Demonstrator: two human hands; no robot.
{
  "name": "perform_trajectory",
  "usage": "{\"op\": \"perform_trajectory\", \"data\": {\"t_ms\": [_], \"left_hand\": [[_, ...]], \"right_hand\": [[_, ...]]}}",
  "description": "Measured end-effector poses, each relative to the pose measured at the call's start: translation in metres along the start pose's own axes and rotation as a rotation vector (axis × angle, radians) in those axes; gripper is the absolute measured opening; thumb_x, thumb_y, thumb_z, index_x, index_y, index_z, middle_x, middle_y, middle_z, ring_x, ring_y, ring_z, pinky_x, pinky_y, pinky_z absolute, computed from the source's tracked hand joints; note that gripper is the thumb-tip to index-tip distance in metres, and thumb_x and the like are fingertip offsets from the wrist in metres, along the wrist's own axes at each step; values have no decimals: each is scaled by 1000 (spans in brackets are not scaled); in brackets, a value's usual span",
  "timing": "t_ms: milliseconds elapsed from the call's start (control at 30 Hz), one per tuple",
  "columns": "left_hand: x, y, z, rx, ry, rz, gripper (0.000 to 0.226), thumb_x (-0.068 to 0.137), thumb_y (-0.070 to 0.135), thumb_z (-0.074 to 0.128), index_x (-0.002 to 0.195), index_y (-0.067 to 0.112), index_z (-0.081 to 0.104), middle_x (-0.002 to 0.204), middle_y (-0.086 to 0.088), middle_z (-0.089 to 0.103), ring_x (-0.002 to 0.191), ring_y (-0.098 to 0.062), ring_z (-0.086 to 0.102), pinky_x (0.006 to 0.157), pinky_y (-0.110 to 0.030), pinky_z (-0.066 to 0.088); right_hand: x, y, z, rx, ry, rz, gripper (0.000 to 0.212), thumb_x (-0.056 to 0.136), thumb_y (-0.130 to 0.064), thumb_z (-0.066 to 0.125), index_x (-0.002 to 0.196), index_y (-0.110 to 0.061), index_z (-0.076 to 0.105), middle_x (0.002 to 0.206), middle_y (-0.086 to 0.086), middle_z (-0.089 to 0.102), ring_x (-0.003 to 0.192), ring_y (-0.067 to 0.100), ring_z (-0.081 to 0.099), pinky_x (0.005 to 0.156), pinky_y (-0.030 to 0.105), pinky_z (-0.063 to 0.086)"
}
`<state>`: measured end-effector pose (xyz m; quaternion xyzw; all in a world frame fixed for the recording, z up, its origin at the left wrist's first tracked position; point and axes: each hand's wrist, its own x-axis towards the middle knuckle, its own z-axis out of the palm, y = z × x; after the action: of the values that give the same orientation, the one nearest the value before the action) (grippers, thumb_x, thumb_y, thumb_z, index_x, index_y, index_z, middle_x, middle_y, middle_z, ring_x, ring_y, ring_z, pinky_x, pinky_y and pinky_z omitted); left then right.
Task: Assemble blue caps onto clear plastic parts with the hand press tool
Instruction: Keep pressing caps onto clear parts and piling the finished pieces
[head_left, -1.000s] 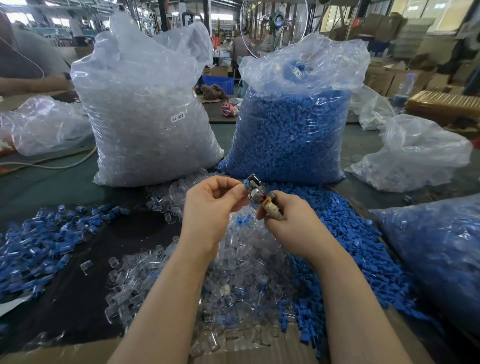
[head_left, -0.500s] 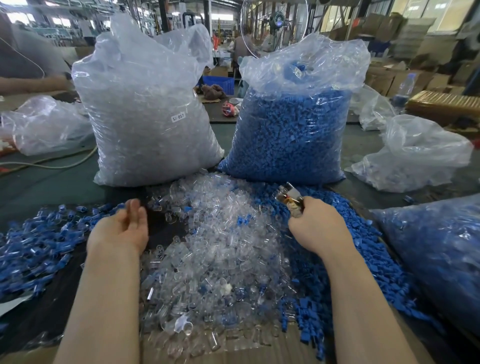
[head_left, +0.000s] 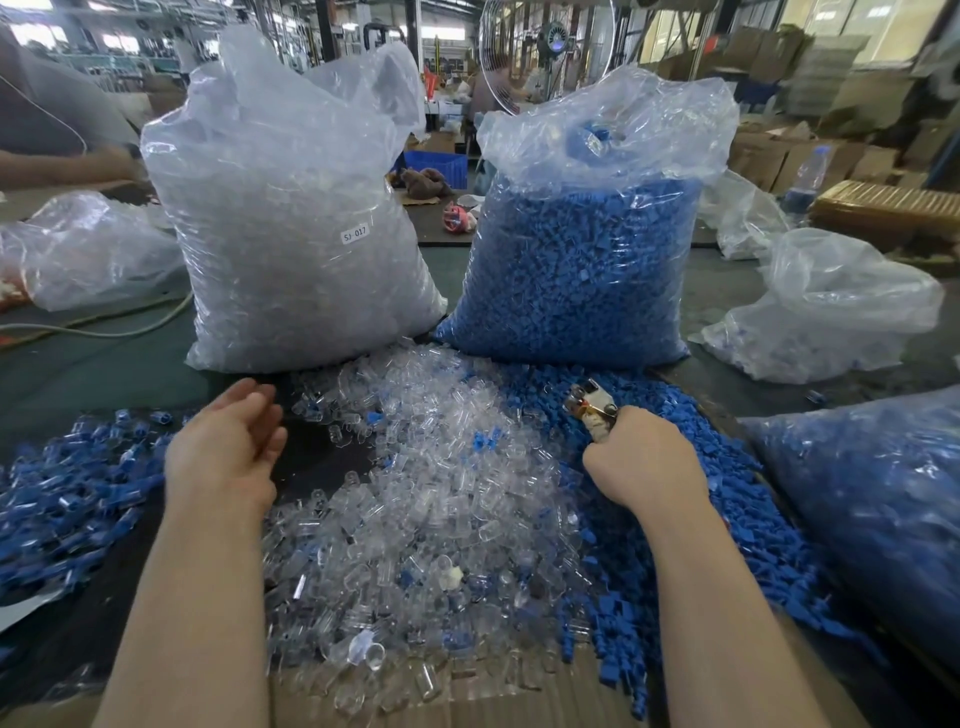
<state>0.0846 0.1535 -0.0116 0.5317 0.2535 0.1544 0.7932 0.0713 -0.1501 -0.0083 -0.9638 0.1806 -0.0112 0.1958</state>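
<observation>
From the head camera I look down at a tabletop (head_left: 78, 374) heaped with parts. My left hand (head_left: 223, 452) hovers with relaxed, empty fingers just beside the pile of finished blue-capped pieces (head_left: 67, 493) at far left. My right hand (head_left: 641, 467) has its grip curled round the hand press tool (head_left: 592, 408), low over the loose blue caps (head_left: 701, 493). Loose clear plastic parts (head_left: 431, 493) lie between my arms. Behind stand a full bag of clear parts (head_left: 291, 249) and a full bag of blue caps (head_left: 582, 270). I judge some pieces done and far more left.
</observation>
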Motion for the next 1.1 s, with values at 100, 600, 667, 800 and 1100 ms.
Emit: {"op": "perform_trajectory", "data": {"t_ms": [100, 600, 667, 800, 1100], "left_hand": [[1, -11, 12, 496, -54, 89, 31, 95, 8, 57, 123, 20, 63, 116, -4, 66, 90, -14, 62, 85, -32, 50], [-11, -29, 26, 1116, -399, 218, 37, 84, 10, 72, 115, 27, 60, 96, 8, 59, 81, -11, 60, 61, -21, 44], [-13, -27, 25, 1051, -403, 204, 31, 81, 14, 76, 105, 27, 61, 94, 3, 61, 77, -15, 63, 64, -29, 52], [-22, -22, 29, 947, -460, 203, 27, 79, 19, 80, 96, 30, 61, 93, -2, 65, 76, -19, 67, 73, -39, 58], [-38, -19, 44, 873, -488, 301, 15, 80, 18, 79, 88, 27, 69, 86, 1, 70, 74, -14, 63, 69, -28, 52]], "right_hand": [[0, 0, 1, -7, 3, 21, 24, 84, -22, 57, 74, -17, 37, 74, 3, 48, 62, 16, 44, 48, 28, 28], [-1, -1, 4, -62, -68, 34, 19, 85, -19, 58, 76, -17, 42, 76, 3, 52, 63, 19, 47, 51, 30, 32], [-2, -1, 5, -70, -73, 34, 18, 85, -19, 58, 76, -17, 43, 76, 3, 52, 63, 19, 47, 53, 30, 34], [-1, -2, 5, -58, -69, 39, 16, 85, -20, 59, 77, -16, 46, 77, 4, 54, 64, 20, 49, 52, 29, 33], [1, 0, 7, -2, 47, -4, 13, 85, -24, 58, 83, -18, 47, 75, 1, 51, 66, 21, 47, 50, 29, 28]]}}
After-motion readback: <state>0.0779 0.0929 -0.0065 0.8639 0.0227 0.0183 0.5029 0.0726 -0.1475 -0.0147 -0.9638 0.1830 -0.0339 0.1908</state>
